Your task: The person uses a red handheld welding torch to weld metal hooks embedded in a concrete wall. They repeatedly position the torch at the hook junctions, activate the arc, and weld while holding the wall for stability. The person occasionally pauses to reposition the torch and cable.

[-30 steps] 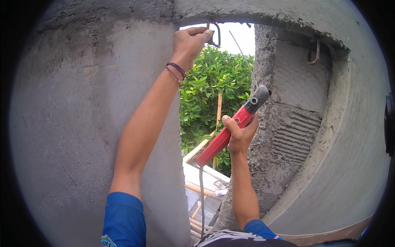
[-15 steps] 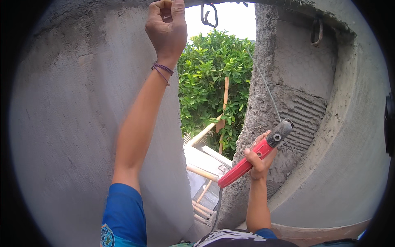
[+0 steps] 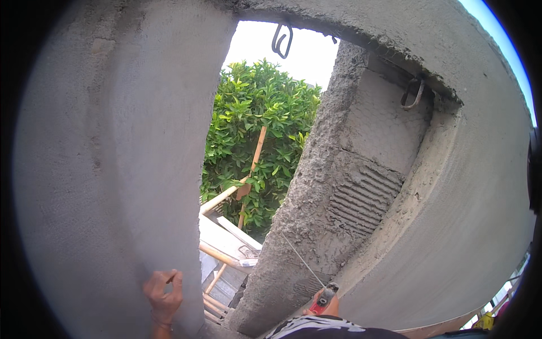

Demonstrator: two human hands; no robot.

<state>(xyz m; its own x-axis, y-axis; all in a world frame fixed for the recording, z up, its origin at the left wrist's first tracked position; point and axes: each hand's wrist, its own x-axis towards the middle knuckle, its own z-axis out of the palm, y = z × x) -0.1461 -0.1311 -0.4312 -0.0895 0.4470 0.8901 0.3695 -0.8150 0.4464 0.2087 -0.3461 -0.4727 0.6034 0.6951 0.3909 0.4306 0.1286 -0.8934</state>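
While the right hand (image 3: 333, 308) gripped the holder (image 3: 322, 302), lower centre, judged the proper hold for its stiff-looking rod (image 3: 305, 261), the left hand (image 3: 163, 299), lower left, was curled, contents indeterminable.

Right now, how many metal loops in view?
2. One loop hangs above the bush; the other loop is farther right, under the lintel. More may be hidden.

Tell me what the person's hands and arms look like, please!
Both hands are bare, with no gloves. The left hand has a thin, dark band at its wrist, above a short bit of bare forearm. The right hand is partly hidden, and its forearm can't be seen.
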